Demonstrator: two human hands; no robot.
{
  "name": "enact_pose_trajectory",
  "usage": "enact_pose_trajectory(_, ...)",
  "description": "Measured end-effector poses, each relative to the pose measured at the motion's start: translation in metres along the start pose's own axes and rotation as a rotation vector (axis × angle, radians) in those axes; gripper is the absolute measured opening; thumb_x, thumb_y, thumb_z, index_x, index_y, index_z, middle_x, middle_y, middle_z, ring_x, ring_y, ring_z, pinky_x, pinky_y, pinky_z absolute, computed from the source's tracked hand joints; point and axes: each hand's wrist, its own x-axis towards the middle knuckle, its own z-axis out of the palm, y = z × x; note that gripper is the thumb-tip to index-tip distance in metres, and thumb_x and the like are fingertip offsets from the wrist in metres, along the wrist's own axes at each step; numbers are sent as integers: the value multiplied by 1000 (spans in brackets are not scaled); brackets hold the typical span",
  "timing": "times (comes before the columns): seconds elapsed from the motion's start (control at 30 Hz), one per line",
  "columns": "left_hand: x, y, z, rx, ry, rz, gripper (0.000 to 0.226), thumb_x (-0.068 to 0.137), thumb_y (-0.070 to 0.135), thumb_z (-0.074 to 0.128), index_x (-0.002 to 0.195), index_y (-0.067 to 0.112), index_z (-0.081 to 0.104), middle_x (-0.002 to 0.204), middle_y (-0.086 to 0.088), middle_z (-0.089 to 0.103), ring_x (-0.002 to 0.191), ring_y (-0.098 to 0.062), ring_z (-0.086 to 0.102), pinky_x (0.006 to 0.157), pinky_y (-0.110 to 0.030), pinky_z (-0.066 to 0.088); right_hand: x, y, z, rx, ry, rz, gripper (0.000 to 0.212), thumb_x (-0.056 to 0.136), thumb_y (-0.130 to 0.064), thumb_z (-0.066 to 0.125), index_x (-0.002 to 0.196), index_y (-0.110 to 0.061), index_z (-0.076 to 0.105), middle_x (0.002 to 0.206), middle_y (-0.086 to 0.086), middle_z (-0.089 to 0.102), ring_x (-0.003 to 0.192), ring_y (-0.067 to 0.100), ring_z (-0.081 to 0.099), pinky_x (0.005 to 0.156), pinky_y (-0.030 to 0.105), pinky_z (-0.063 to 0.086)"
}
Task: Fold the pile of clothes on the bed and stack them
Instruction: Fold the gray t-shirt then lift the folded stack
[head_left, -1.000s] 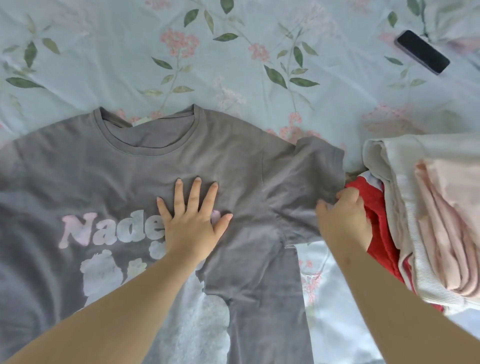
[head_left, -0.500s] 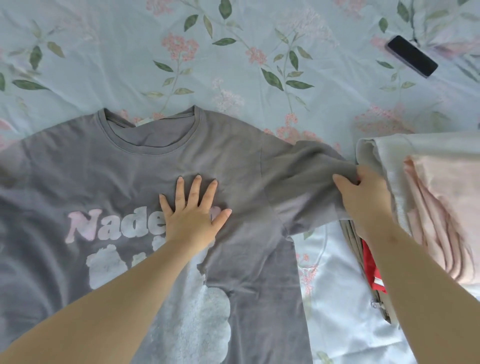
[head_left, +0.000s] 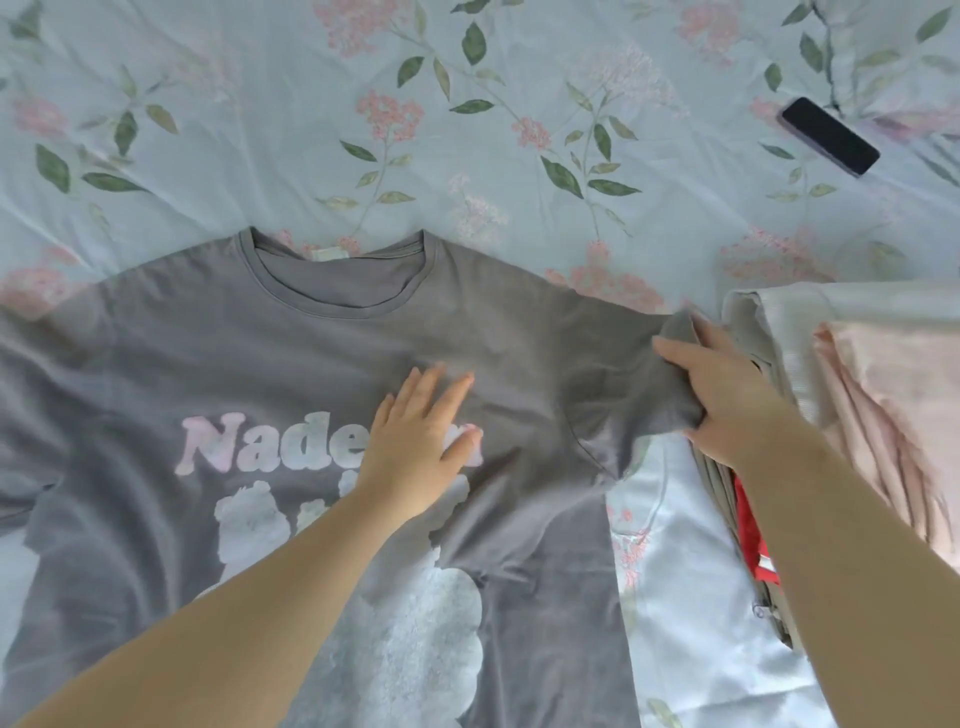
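Shirt (head_left: 208, 364): grey, laid face up on the floral sheet (head_left: 467, 130), collar at the far edge. A pink-white print reading "Nade…" is seen across the chest, with pale shapes below it.

Left hand (head_left: 421, 447): laid flat on the shirt's chest, over the end of the lettering. The fingers are held straight and close together, palm down, and nothing is gripped.

Right hand (head_left: 727, 395): placed at the shirt's right edge. The fingers and thumb are curled round the end of the sleeve (head_left: 623, 374), and its cloth is bunched in the grip. The sleeve is drawn taut outward from the shirt's body.

Stack (head_left: 857, 364): folded clothes are seen just right of the shirt, touching or almost touching the gripped sleeve end; which one cannot be told. Pale cream and pink pieces are seen on top. A red piece (head_left: 750, 530) is partly hidden lower in the stack, beside the right forearm.

Phone (head_left: 830, 136): dark, lying flat on the sheet, well beyond the shirt's right shoulder, apart from the stack.
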Motion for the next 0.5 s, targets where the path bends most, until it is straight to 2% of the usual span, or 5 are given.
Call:
enact_pose_trajectory(0.1, -5, -10, -19, -460, 216, -209, 50, 100, 31, 40, 148, 27, 27, 148, -4, 35, 136, -19, 34, 104, -27, 30, -15, 8, 54, -231, -197, -215, 60, 91, -5, 57, 142, -31, 38, 101, -7, 62, 82, 9, 61, 76, 22, 54)
enact_pose_trajectory(0.2, -7, -22, -35, -773, 300, -506, 45, 100, 35, 38, 144, 33, 32, 121, 3, 54, 100, -18, 57, 76, -26, 45, -31, 33, 96, -671, -545, -44, 57, 92, -31, 59, 141, -39, 34, 107, -8, 62, 71, 5, 58, 56, 13, 47)
enact_pose_trajectory(0.3, -9, -36, -44, -742, 242, -548, 43, 99, 36, 39, 141, 29, 34, 118, 8, 56, 93, -16, 62, 78, -36, 51, -21, 53, 100, -745, -239, -91, 36, 92, -38, 54, 126, -27, 53, 110, -5, 62, 86, 14, 60, 69, 22, 46)
enact_pose_trajectory(0.4, -2, -43, -47, -629, 146, -485, 41, 98, 32, 41, 138, 25, 39, 109, 12, 57, 82, -6, 60, 68, -28, 46, -2, 61, 86, -769, 173, -187, 31, 90, -30, 54, 118, -17, 54, 105, -1, 59, 88, 22, 57, 66, 27, 40)
enact_pose_trajectory(0.5, 13, -43, -49, -498, 107, -437, 40, 98, 27, 43, 138, 22, 41, 114, 6, 51, 72, 0, 50, 61, -22, 38, 22, 62, 77, -651, 257, -57, 49, 86, -40, 60, 125, -15, 46, 117, 8, 51, 102, 29, 53, 74, 31, 42)
